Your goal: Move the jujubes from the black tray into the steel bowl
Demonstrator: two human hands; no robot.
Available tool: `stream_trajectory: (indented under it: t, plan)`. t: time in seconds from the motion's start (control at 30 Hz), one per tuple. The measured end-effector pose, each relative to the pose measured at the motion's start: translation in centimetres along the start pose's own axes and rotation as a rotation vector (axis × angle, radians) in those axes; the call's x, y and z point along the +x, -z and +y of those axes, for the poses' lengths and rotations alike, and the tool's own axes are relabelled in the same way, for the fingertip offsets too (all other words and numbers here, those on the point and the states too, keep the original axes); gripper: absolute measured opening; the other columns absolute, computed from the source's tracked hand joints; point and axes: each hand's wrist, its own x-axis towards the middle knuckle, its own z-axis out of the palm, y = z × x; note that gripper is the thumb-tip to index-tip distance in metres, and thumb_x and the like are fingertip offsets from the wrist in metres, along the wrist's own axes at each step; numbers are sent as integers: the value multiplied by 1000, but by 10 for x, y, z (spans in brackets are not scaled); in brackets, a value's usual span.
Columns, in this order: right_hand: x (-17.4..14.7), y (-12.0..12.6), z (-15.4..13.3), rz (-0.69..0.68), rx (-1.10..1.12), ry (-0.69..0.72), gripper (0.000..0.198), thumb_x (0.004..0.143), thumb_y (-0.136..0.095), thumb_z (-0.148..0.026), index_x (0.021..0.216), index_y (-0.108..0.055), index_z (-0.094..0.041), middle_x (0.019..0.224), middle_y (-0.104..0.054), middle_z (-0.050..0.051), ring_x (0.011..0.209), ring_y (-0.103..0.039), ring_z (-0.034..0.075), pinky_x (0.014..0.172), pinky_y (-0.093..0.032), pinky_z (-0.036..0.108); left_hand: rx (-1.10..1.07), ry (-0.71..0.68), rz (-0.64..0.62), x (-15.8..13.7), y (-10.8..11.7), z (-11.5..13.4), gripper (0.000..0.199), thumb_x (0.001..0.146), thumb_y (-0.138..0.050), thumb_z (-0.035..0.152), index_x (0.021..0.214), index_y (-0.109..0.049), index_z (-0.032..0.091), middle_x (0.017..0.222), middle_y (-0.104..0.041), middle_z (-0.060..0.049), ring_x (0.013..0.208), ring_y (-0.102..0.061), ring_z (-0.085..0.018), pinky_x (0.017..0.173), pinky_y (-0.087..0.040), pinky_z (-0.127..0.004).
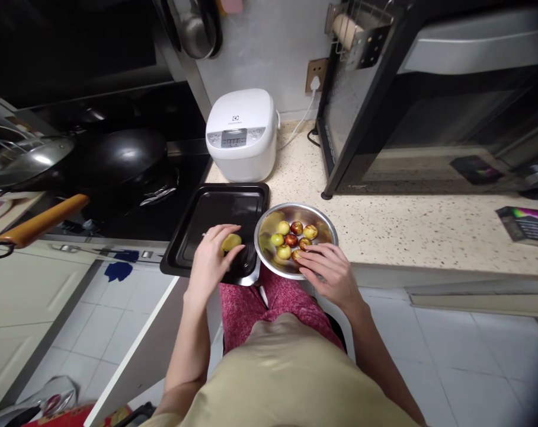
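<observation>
My left hand (pixel 213 255) is over a black baking tray (pixel 202 207), its thumb and fingers curled around a yellow-green fruit (pixel 231 242). Whether this is one piece or more is hard to tell, since the fingers cover part of it. Right of the tray, a steel bowl (pixel 331 228) contains several round jujubes (pixel 291 240), some yellow-green and some mottled red-brown. My right hand (pixel 329 270) reaches over the bowl's near right rim. Its fingers are loosely extended and apart, with the tips at a brownish jujube (pixel 296 255) that they partly hide.
Behind the tray stands a white rice cooker (pixel 242 136). A black wok (pixel 122 157) with a wooden handle (pixel 51 222) sits on the stove at left, beside a lidded pan (pixel 33 160). A large oven (pixel 429 118) and a small dark box (pixel 524 225) occupy the right counter.
</observation>
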Motion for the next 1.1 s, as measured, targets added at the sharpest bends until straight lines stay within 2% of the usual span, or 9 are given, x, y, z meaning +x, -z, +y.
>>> stream_trajectory:
  t: [0.1,0.17,0.27,0.37,0.53,0.73,0.87,1.0,1.1]
  plan:
    - [2,-1,-1,9,-19,-25,22,98,-65,-22,118,-75,-26,111,-82,3,109,-73,24,97,-54,45,51,71,68,-11,12,-13,29,98,-65,32,126,-65,24,127,-68,-8,119,-64,-28,105,-51,-43]
    - [4,-1,0,8,-72,-90,31,101,-61,-24,130,-70,-25,122,-79,6,116,-70,25,101,-52,46,84,100,89,-16,19,-21,30,98,-64,33,127,-65,24,129,-68,-8,121,-64,-28,107,-50,-43]
    - [7,0,5,-51,-175,-183,44,105,-52,-33,148,-56,-23,140,-69,10,131,-62,29,112,-45,53,108,133,106,-20,25,-27,31,99,-63,35,129,-64,26,132,-67,-7,125,-62,-28,109,-49,-44]
    - [9,1,8,-118,-233,-199,52,107,-46,-40,155,-46,-21,146,-64,12,138,-57,31,120,-36,59,102,143,115,-21,26,-28,32,99,-63,37,129,-64,26,133,-67,-7,126,-62,-29,110,-49,-44]
    - [12,0,6,-192,-207,-162,52,107,-45,-39,156,-45,-23,142,-68,9,136,-59,29,125,-31,60,81,116,85,-21,24,-26,33,98,-64,34,130,-64,26,133,-66,-7,125,-62,-28,111,-49,-44]
    - [11,-1,6,-159,-206,-175,52,108,-44,-41,155,-47,-20,148,-63,12,138,-58,28,125,-35,57,86,108,71,-23,24,-29,35,98,-65,33,133,-63,26,135,-65,-7,127,-62,-27,112,-49,-43]
    - [12,0,7,-190,-192,-161,53,107,-45,-41,155,-47,-17,147,-64,13,137,-60,28,128,-32,58,108,105,49,-25,25,-32,38,98,-65,36,134,-62,25,138,-64,-8,129,-61,-29,112,-49,-45]
    - [15,1,4,-193,-149,-135,52,107,-45,-38,156,-46,-21,144,-66,10,134,-62,27,128,-32,58,145,86,-14,-28,23,-35,40,98,-65,34,137,-59,25,140,-64,-9,130,-60,-29,111,-50,-45]
    - [15,2,3,-147,-129,-140,50,108,-44,-36,156,-46,-23,144,-67,9,131,-64,26,128,-33,57,175,93,-92,-29,22,-35,41,95,-68,30,135,-59,25,139,-64,-9,129,-61,-29,109,-51,-45]
